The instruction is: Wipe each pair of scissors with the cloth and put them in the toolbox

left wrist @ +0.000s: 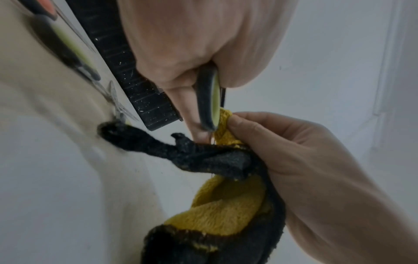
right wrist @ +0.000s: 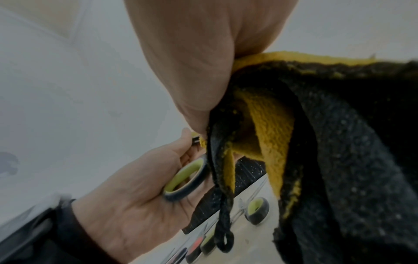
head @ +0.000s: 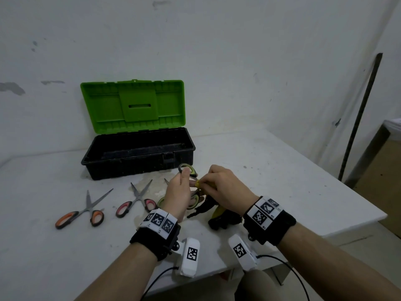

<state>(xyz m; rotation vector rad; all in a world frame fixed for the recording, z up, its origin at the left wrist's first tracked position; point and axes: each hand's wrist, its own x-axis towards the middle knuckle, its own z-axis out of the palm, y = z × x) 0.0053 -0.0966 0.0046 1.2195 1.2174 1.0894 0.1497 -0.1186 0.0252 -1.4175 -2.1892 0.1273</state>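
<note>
1. Table [head: 271,170]: my forearms reach over its near edge, hands meeting above the middle.
2. Toolbox [head: 138,157]: lid up, just beyond my hands.
3. Cloth [left wrist: 228,210]: my right hand [head: 225,190] pinches its yellow fold; the head view hides most of it.
4. Green-handled scissors [right wrist: 185,180]: my left hand [head: 178,194] curls round one handle loop.
5. Orange scissors [head: 82,211] and pink scissors [head: 136,200]: lying splayed at left.

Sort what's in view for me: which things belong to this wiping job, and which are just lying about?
Job:
- green scissors held in left hand
- cloth pinched by right hand
- orange scissors, pink scissors, second green pair on the table
- open toolbox

Lying about:
- metal bar against wall
</note>
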